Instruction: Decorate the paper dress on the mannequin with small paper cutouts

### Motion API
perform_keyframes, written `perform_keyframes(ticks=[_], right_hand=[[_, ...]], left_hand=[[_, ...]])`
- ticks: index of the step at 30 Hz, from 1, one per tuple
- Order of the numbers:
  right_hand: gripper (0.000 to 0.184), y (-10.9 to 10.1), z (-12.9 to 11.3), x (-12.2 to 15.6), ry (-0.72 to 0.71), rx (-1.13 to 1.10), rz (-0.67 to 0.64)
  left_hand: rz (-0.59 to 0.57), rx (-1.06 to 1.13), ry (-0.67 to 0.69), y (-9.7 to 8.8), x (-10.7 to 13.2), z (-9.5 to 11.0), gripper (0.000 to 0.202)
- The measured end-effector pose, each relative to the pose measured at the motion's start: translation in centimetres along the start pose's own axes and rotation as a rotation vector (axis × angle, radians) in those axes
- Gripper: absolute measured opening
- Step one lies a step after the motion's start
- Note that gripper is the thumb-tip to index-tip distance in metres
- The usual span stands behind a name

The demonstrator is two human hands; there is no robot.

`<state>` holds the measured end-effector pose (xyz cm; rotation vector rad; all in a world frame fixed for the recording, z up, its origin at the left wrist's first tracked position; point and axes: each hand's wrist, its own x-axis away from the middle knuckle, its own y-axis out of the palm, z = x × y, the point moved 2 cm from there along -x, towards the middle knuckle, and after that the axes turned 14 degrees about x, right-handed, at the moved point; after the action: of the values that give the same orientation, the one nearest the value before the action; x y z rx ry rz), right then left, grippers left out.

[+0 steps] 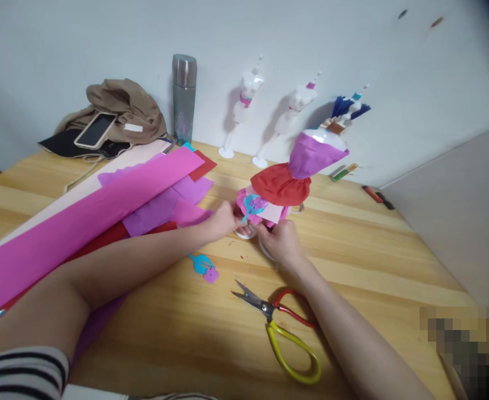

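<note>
A small dress-form mannequin (321, 136) wears a purple paper top (317, 158), a red gathered skirt (280, 184) and a pink ruffled paper skirt (274, 214) below. A blue paper leaf with a purple flower (253, 205) lies against that lower skirt. My left hand (223, 219) is closed at the skirt's left hem, close to the leaf's stem, its fingertips partly hidden. On the other side, my right hand (285, 243) pinches the lower edge. White round bases show beneath the hands. Another blue leaf and purple flower cutout (206, 268) rests on the table.
Open scissors (265, 308) with red and yellow handles lie in front. Coloured paper sheets (102, 205) spread at left. Behind stand a flask (183, 100) and several mannequins (250, 91). A phone (95, 130) sits by brown cloth (123, 105). A wall borders the table.
</note>
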<state>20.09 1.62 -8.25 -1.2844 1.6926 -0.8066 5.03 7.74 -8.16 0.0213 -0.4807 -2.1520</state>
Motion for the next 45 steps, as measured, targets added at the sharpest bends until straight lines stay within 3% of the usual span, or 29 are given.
perform_keyframes(ticks=[5,11,18,24,29,36,45], right_hand=[[0.047,-0.7,-0.6,0.4,-0.023,-0.127,-0.038],[0.05,-2.0,-1.3,0.7,-0.064,-0.282,-0.207],[0.051,-2.5,-1.6,1.1,-0.024,-0.365,-0.34],[0.046,-2.4,-1.6,1.7,-0.019,-0.328,-0.328],[0.044,-2.7,-1.7,2.0,-0.009,-0.347,-0.383],[0.039,-2.3,-1.6,2.2,0.028,-0.268,-0.349],[0.038,-2.7,-1.5,2.4,-0.011,-0.216,-0.307]], left_hand=[[-0.037,0.059,-0.047,0.9,1.4,0.1,0.014],[0.007,0.09,-0.065,2.2,3.6,0.1,0.014],[0.014,0.185,-0.126,2.6,4.3,0.5,0.007],[0.122,0.072,-0.163,2.5,4.7,0.8,0.024],[0.244,0.063,-0.152,2.0,4.3,-0.2,0.012],[0.184,0.069,-0.034,1.7,4.2,-1.0,0.014],[0.136,0.088,-0.031,1.7,4.3,-0.5,0.019]])
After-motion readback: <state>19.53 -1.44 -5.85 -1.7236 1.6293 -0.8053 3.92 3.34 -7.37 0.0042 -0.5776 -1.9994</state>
